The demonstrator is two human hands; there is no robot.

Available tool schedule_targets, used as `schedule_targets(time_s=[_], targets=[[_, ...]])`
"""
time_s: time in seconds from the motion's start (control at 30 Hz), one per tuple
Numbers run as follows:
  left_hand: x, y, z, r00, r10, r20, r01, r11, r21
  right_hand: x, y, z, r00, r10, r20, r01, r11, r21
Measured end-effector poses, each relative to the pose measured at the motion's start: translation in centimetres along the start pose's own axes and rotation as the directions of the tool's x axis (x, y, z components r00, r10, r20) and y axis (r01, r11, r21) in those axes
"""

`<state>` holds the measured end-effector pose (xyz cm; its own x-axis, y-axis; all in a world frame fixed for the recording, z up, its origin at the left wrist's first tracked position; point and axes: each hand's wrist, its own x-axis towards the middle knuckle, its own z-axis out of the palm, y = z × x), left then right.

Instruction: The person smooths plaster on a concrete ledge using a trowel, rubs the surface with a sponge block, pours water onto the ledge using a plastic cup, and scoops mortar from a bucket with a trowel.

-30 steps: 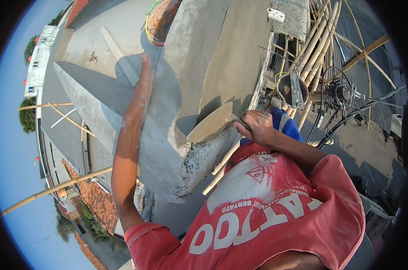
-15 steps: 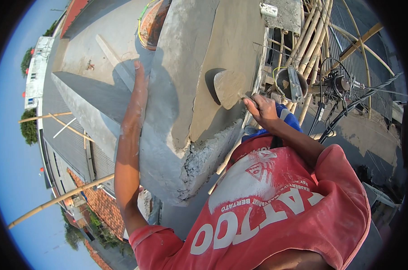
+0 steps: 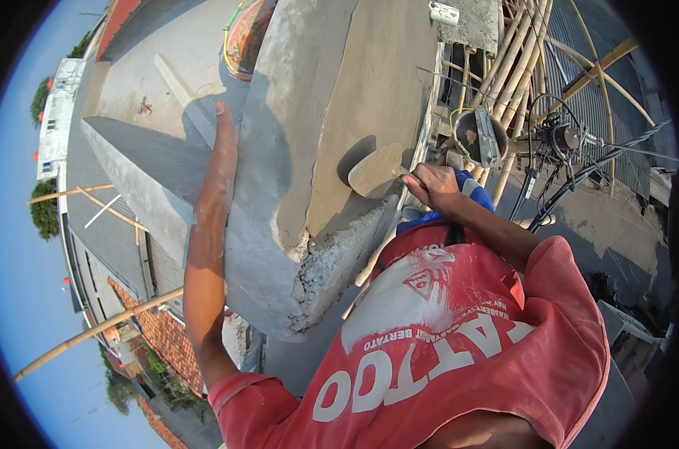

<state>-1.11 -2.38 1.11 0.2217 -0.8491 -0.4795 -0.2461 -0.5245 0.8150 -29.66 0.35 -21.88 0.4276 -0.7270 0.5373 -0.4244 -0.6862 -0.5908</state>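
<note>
A grey concrete ledge (image 3: 276, 105) runs up the middle, with a strip of wet brownish mortar (image 3: 366, 75) on it and a broken, rough lower corner (image 3: 313, 273). My left hand (image 3: 223, 131) rests against the ledge's left side, fingers stretched out. My right hand (image 3: 434, 185) grips the handle of a trowel (image 3: 373, 173), whose rounded blade lies at the mortar near the lower right edge of the ledge.
An orange tub (image 3: 244, 45) with a yellow-green hose sits at top. At right are bamboo poles (image 3: 515, 67), a bucket (image 3: 474, 138) and tangled black cables (image 3: 560, 135). Lower roofs with red tiles (image 3: 160, 344) lie left. A white pipe piece (image 3: 443, 13) is at top.
My right hand and the trowel moved up from the broken corner along the mortar, and the blade has since shifted slightly down and turned. My left hand stays against the ledge.
</note>
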Motion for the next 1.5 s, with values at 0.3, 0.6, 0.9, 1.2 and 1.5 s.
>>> schedule_targets(time_s=[0.3, 0.6, 0.9, 1.2, 1.5], targets=[[-0.6, -0.3, -0.7, 0.999, 0.045, 0.014, -0.045, 0.998, -0.033, 3.3, -1.2, 0.0, 0.981, 0.167, -0.095, -0.171, 0.985, -0.035], [-2.5, -0.1, -0.2, 0.988, 0.131, -0.082, -0.128, 0.991, 0.037, 6.1, -5.3, -0.7, 0.976, 0.160, 0.144, -0.194, 0.947, 0.258], [-2.8, 0.5, -0.2, 0.997, 0.061, -0.043, -0.061, 0.998, -0.006, -0.3, 0.6, 1.0, 0.990, 0.121, 0.077, -0.126, 0.990, 0.061], [-0.9, -1.8, -1.4, 0.977, 0.148, 0.155, -0.115, 0.972, -0.206, 8.4, -1.9, -1.2, 0.998, -0.020, -0.062, 0.024, 0.998, 0.056], [-0.3, -0.7, -0.4, 0.977, 0.090, 0.193, -0.026, 0.949, -0.314, 10.2, 7.2, -0.5, 0.896, 0.386, -0.221, -0.351, 0.919, 0.180]])
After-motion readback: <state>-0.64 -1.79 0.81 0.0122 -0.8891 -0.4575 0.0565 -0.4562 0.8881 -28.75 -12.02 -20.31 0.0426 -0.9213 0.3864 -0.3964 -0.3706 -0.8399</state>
